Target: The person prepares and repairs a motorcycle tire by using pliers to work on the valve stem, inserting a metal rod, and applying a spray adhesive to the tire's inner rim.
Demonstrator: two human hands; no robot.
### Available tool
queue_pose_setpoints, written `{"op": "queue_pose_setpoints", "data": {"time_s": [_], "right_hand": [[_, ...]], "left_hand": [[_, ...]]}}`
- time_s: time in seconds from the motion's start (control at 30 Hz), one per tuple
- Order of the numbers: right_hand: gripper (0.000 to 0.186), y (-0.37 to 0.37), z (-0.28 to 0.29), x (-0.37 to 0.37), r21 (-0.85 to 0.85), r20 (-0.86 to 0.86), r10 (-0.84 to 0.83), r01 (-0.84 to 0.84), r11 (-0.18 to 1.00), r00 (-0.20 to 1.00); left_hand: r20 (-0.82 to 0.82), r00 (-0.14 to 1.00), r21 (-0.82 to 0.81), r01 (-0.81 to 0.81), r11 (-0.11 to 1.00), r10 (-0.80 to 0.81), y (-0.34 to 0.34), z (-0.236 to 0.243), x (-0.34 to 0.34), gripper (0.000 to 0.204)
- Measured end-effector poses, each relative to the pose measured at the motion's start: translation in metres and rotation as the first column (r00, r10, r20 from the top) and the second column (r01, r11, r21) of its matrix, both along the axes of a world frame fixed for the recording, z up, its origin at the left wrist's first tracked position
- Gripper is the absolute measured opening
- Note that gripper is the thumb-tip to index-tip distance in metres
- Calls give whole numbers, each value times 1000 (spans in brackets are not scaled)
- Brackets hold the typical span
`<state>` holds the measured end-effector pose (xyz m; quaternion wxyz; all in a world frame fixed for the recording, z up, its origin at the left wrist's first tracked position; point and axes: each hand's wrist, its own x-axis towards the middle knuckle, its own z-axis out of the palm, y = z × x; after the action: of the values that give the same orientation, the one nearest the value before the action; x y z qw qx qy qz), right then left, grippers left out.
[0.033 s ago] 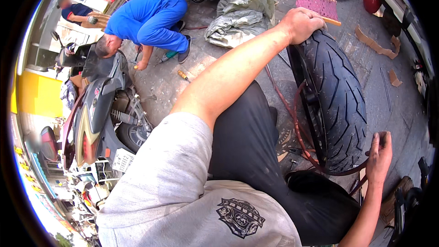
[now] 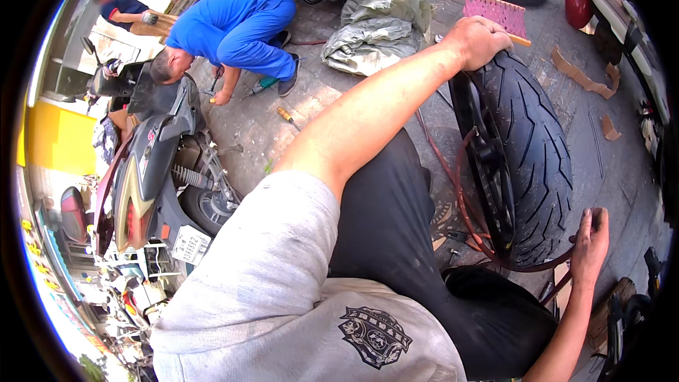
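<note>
A black tire is right of the dark trousers. The left grip is clasped over its far end; the right grip, just right of its near end, pinches a reddish hose that loops past the rim. Far left, a person in blue crouches beside a scooter.

View: head-worn fisheye, left of a side-by-side pair; upright, unmirrored. From where I stand, it sits above the wearer's grey shirt, facing down and ahead over the wheel and ground. Shirt nearest the lens, wheel just beyond, crouching co-worker well past, upper left. Very wide field; straight edges bend toward the dark rim.
</note>
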<state>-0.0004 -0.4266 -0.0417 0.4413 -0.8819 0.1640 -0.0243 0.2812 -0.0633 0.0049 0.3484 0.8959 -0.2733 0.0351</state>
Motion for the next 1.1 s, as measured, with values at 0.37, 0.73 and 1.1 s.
{"op": "queue_pose_setpoints", "data": {"time_s": [0.37, 0.73, 1.1], "right_hand": [[37, -92, -37, -15, -189, 204, -206, 245, 951, 957], [37, -94, -40, -15, -154, 117, -195, 212, 965, 974], [39, -88, -42, -9, -351, 169, -97, 152, 924, 981]], "left_hand": [[-132, 917, 134, -359, 924, 376, -74, 43, -58, 64], [-98, 993, 276, -39, 960, 69, -49, 57, -77, 76], [-138, 988, 205, -43, 978, 73, -39, 59, -90, 77]]}}
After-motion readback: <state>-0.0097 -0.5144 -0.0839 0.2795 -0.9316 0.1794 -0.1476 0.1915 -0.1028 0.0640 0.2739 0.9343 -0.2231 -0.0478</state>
